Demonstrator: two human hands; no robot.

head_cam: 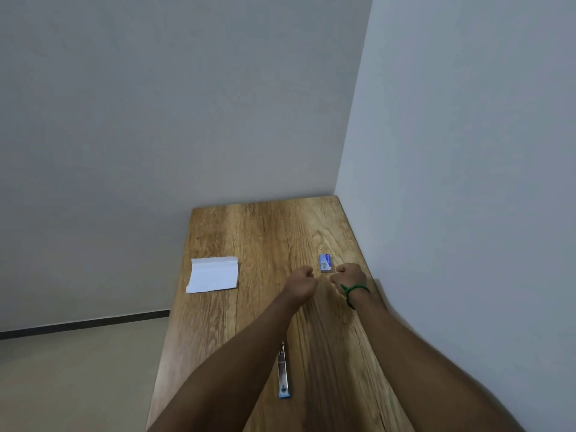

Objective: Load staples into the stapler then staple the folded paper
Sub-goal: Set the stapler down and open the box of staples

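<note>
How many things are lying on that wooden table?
3: a folded paper at the left edge, a small blue box just by the right hand, and a stapler nearest the person. The arms may hide more.

Nothing here is showing clearly enough to be read. The small staple box [325,262] is carrying a blue and white printed label on its top face, with a darker mark toward its far end and a pale picture under it, but the letters are blurring into smudges. The folded paper [213,275], lying well to the left of the staple box, is showing only faint grey traces, and I cannot tell if they are writing. The stapler [283,374], lying well to the near side of the staple box, is showing one small dark mark on its blue end, too small to read.
</note>
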